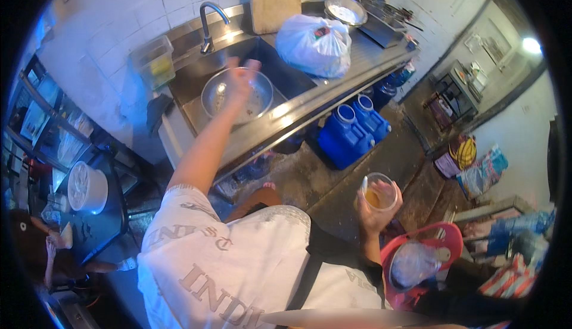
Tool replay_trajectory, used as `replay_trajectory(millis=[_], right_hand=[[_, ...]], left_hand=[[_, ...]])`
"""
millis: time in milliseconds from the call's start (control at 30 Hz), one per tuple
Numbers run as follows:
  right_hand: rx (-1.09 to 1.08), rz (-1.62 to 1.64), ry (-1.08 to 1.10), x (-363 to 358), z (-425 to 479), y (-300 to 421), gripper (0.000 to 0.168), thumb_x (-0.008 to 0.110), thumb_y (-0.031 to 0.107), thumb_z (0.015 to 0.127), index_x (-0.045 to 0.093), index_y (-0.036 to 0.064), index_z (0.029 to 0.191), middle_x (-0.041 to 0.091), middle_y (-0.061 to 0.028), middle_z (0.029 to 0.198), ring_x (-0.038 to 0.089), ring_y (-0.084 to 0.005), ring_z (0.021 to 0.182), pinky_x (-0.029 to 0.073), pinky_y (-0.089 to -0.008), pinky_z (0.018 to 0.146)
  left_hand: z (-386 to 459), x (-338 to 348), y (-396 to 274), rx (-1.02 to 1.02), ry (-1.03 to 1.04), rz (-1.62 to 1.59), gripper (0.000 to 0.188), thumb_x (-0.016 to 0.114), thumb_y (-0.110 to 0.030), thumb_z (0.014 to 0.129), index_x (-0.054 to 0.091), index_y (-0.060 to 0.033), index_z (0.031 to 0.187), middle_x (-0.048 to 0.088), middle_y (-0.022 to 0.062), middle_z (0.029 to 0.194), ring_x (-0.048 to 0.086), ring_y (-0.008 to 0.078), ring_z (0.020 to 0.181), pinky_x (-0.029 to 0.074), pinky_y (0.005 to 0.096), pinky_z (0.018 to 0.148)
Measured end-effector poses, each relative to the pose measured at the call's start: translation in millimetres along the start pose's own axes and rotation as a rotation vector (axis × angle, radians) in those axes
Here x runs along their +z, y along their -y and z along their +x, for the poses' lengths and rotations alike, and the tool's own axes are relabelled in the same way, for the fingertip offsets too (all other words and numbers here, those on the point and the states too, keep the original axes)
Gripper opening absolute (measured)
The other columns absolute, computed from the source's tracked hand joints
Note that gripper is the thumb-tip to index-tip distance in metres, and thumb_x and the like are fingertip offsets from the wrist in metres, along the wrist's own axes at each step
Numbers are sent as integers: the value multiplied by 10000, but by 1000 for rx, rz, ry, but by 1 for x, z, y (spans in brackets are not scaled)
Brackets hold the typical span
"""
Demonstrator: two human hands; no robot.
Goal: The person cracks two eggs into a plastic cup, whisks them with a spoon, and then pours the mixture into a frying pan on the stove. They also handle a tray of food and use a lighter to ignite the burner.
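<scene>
My left hand (243,76) reaches over a wide metal bowl (211,102) in the stainless-steel sink (187,121). Motion blurs its fingers near the bowl's far rim, so I cannot tell whether they grip anything. Small dark bits lie in the bowl. Away from the counter, over the floor, my right hand (374,217) holds a transparent cup (388,193). Some yellowish-brown liquid shows low in the cup, and a slim white utensil (364,185) stands at its edge. The faucet (206,29) curves over the back of the sink.
A tied white plastic bag (313,45) and a metal bowl with white contents (357,15) stand on the counter. A cutting board (275,5) leans on the wall. Blue jugs (342,143) stand below. Behind my right arm is a red chair (453,235); a person (51,244) sits at left.
</scene>
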State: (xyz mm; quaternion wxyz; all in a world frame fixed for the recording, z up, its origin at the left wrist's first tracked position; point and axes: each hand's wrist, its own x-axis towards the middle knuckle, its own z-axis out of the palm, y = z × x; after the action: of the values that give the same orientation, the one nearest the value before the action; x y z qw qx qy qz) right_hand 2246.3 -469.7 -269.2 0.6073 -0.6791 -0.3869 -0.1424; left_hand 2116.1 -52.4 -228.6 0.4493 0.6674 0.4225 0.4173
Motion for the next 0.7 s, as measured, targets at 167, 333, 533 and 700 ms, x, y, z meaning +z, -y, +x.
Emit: replay_trajectory(millis=[167, 333, 533, 700], right_hand=[[95, -43, 52, 35, 103, -8, 845, 844, 66, 731, 315, 14, 1389, 548, -129, 1196, 597, -222, 1070, 489, -350, 947], [30, -154, 94, 75, 213, -2, 864, 841, 82, 735, 292, 11, 1399, 535, -140, 1200, 581, -236, 1094, 480, -361, 962], [-111, -83, 123, 133, 305, -13, 900, 860, 132, 725, 285, -10, 1402, 529, -153, 1211, 578, -250, 1100, 481, -378, 971], [-165, 39, 189, 181, 357, -49, 916, 871, 192, 723, 291, -17, 1400, 513, -157, 1237, 570, -261, 1105, 478, -384, 976]], left_hand=[[217, -59, 191, -127, -737, 467, 909, 510, -681, 883, 375, 52, 1404, 603, 307, 1178, 575, 450, 1120, 442, 497, 966], [257, -53, 206, -275, -413, 436, 773, 343, -675, 947, 581, -7, 1252, 625, 330, 1146, 583, 472, 1132, 443, 547, 955], [284, -84, 265, -765, -391, -595, 749, 316, -662, 974, 651, 2, 1065, 674, 186, 820, 647, 256, 756, 503, 391, 636], [222, -23, 196, -712, -291, -892, 550, 475, -580, 957, 625, -62, 1067, 660, 115, 904, 612, 201, 704, 497, 303, 583]])
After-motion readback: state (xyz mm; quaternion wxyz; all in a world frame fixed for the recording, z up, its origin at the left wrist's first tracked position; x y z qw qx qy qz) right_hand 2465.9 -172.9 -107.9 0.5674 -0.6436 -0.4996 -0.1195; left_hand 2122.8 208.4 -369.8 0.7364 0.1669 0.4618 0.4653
